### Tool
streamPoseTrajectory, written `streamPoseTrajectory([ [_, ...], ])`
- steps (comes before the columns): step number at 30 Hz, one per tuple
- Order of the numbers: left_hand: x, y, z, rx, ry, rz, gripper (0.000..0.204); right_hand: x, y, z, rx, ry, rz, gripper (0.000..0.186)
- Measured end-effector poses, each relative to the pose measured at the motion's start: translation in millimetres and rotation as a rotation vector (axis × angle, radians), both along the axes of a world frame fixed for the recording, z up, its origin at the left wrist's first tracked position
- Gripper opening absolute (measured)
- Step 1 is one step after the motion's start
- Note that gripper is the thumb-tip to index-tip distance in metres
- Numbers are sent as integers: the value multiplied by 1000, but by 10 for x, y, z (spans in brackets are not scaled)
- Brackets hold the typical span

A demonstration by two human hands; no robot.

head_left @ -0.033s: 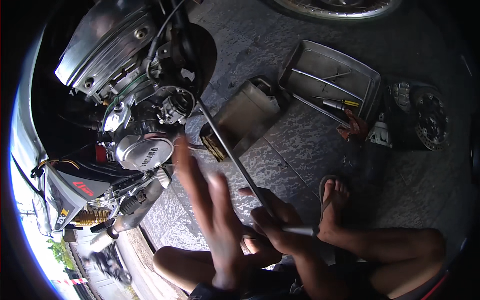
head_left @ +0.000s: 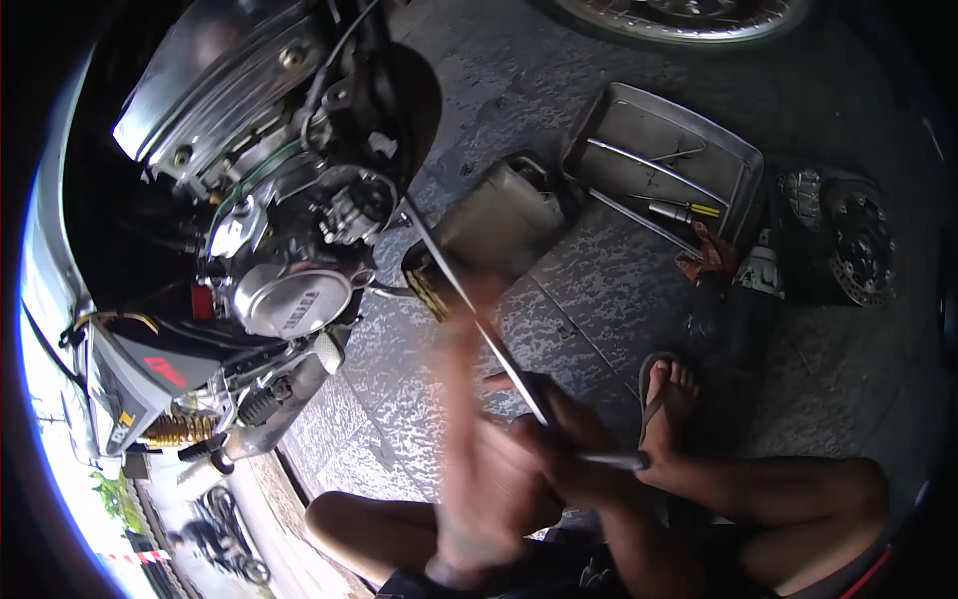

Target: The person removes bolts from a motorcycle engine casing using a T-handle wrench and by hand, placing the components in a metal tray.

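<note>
I sit on the paved ground beside a motorcycle engine (head_left: 289, 190) with a round silver side cover (head_left: 289, 299). My right hand (head_left: 584, 454) grips a long thin metal rod (head_left: 479, 319) near its dark handle end (head_left: 629, 461). The rod slants up and left, and its tip reaches the engine by the carburettor (head_left: 354, 210). My left hand (head_left: 474, 459) is motion-blurred, raised just left of the rod with fingers stretched upward. It holds nothing that I can make out.
A tan metal can (head_left: 499, 220) lies behind the rod. A metal tray (head_left: 738, 160) at the back right holds rods and a yellow-handled screwdriver (head_left: 689, 210). A brake disc (head_left: 858, 250) lies far right, a wheel (head_left: 679, 15) at top. My sandalled foot (head_left: 674, 389) rests nearby.
My left hand has moved right and closer to the right hand and is now blurred. The rod and right hand stay in place.
</note>
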State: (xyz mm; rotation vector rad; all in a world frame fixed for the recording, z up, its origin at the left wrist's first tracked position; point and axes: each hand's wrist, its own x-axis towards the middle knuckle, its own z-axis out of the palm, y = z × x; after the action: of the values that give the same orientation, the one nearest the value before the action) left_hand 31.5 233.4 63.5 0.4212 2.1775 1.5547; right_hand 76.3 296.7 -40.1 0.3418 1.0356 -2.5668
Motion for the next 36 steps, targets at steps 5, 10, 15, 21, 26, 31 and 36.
streamPoseTrajectory([
  [5,170,-32,-157,88,-10,-313,55,8,221,67,478,558,-69,47],
  [10,408,-496,-929,1546,-414,110,67,-215,505,675,1685,867,632,67],
  [15,-95,-356,-801,667,-589,216,69,-340,423,1200,2160,827,875,77],
  [21,-217,-137,-729,622,-676,142,42,-363,286,927,2333,555,1086,64],
  [26,-107,-335,-765,1024,-887,177,35,159,521,1377,1800,919,16,69],
  [31,-107,-58,-639,1072,-1016,226,43,583,562,782,692,86,-528,39],
  [36,-216,-117,-693,1175,-1037,177,45,572,-76,881,927,320,-388,33],
])
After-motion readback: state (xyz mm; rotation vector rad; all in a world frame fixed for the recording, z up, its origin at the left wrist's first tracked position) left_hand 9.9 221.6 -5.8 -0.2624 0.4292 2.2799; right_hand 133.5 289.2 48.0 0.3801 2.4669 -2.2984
